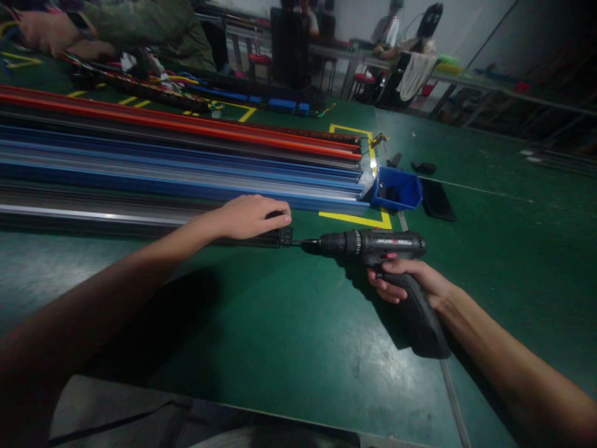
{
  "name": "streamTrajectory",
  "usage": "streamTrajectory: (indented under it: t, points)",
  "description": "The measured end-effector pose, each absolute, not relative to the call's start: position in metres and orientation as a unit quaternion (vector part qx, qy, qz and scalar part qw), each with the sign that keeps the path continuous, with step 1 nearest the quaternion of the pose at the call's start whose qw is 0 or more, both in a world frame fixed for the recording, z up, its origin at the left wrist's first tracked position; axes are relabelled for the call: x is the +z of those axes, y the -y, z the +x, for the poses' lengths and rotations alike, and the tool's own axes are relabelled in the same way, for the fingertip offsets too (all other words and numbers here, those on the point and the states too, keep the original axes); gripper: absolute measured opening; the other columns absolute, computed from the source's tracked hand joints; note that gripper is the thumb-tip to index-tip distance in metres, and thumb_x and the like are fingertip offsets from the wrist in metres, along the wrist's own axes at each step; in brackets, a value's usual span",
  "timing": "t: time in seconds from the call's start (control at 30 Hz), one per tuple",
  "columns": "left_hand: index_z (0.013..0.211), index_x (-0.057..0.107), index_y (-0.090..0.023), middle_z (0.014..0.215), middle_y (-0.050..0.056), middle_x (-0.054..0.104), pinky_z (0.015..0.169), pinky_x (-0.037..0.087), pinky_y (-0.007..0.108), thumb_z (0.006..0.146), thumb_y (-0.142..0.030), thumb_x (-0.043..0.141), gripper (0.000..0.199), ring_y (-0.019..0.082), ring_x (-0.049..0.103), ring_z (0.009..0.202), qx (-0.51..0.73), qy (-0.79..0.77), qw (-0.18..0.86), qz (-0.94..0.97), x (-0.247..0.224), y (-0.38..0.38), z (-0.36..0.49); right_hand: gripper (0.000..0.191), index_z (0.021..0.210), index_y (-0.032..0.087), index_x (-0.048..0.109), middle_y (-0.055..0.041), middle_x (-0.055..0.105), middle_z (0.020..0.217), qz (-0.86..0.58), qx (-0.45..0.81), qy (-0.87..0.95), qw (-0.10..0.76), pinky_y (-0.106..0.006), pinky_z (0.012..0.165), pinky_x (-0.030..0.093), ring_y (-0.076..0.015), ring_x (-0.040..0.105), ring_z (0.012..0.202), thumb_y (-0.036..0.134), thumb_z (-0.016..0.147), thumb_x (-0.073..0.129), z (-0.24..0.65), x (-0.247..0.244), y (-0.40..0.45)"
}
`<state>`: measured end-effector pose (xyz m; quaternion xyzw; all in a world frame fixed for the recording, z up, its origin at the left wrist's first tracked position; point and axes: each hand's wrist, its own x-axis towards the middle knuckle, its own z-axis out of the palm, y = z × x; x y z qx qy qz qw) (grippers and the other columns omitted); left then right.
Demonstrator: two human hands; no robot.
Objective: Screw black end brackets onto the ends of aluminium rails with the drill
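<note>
My right hand (410, 280) is wrapped round the grip of a black cordless drill (392, 244), its index finger by the trigger. The drill lies level and points left, and its long bit (303, 242) reaches the small black end cap (286, 235) of a dark metal profile (116, 214). Over that same end, my left hand (254, 216) presses down with fingers curled on the profile, thumb side toward the cap. Whether a screw sits at the bit's tip is too small to tell.
Blue profiles (186, 168) and orange-red profiles (186, 118) lie behind on the green table (298, 348). A blue bin (396, 190) stands by their ends, beside a dark flat phone-like slab (437, 200). At upper left, a co-worker's hands (51, 31) are near wiring; other people sit farther back.
</note>
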<state>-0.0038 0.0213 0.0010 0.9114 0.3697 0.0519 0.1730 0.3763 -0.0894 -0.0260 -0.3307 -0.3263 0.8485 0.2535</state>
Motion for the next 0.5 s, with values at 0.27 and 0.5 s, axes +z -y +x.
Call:
streamTrajectory:
  t: [0.27,0.5]
  points:
    - [0.103,0.068,-0.026,0.098,0.002,0.074,0.073,0.041,0.029,0.105,-0.056,0.037,0.044,0.019,0.066,0.084,0.054,-0.371,0.167,0.912,0.0011,-0.0198,-0.0032,0.023,0.099,0.004,0.076,-0.0077,0.068,0.079,-0.326,0.857,0.315,0.245,-0.02,0.052,0.052,-0.0047,0.047,0.046,0.023,0.089,0.068,0.3766,-0.0263,0.0883]
    - [0.102,0.067,-0.026,0.098,0.001,0.074,0.073,0.041,0.029,0.105,-0.058,0.036,0.045,0.019,0.066,0.084,0.051,-0.372,0.17,0.911,0.0005,-0.0209,-0.0034,0.023,0.1,0.004,0.077,-0.0073,0.068,0.079,-0.322,0.856,0.319,0.247,-0.019,0.052,0.052,-0.0044,0.048,0.047,0.023,0.09,0.069,0.3774,-0.0272,0.0886]
